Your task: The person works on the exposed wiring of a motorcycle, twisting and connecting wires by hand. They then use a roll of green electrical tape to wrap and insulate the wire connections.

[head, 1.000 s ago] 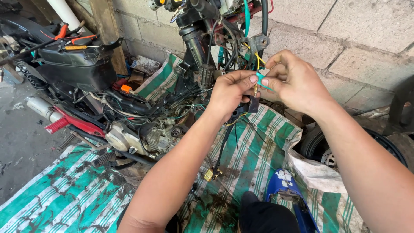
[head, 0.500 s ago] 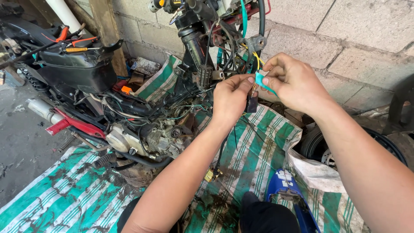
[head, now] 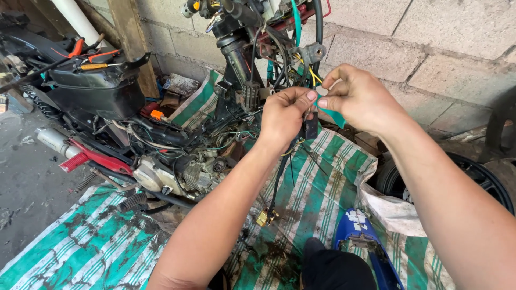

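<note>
My left hand pinches a bundle of thin wires just above a small black connector block that hangs from them. Right beside it, my right hand pinches a strip of teal tape against the same wires, thumb and forefinger closed. Both hands meet in front of the stripped motorcycle frame, below its steering column and tangled wire harness. A black cable with a brass fitting dangles under my left forearm.
The engine lies on a green-and-white striped tarp. A black tray with red-handled tools sits at upper left. A blue fairing piece, a tyre and a block wall are on the right.
Both hands have shifted slightly lower and left along the wires. The teal tape now hangs as a longer strip from my right fingers.
</note>
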